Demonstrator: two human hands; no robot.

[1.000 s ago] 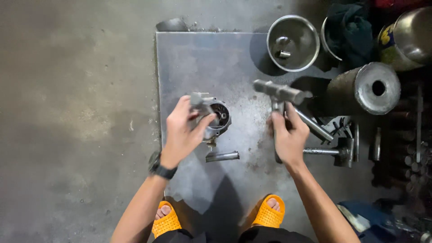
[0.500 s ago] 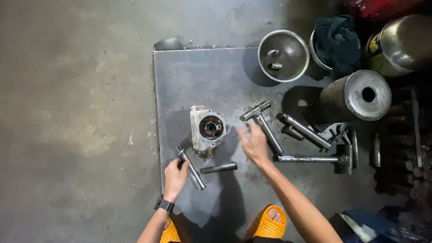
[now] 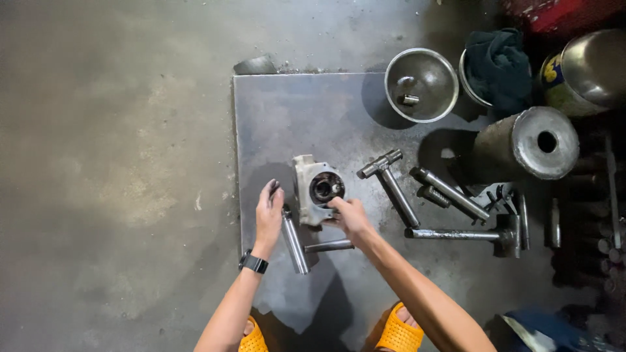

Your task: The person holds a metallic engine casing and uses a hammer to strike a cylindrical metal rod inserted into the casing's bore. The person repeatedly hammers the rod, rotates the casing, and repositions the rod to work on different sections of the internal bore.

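Steel housing (image 3: 315, 189): one | left hand (image 3: 268, 218) loosely open beside one rod (image 3: 295, 240); right hand (image 3: 351, 218) grips housing

A grey steel plate (image 3: 293, 117) lies flat on the stained concrete floor (image 3: 111, 163), carrying a pale cast housing (image 3: 313, 189) at its centre, a T-handled tool (image 3: 391, 186) at three o'clock, two short rods (image 3: 295, 241) at six, and a metal bowl (image 3: 420, 85) overlapping its one-o'clock corner.

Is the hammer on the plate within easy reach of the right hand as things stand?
Probably yes. The right hand rests on the metal housing, and the hammer lies just to its right on the plate, with nothing between them.
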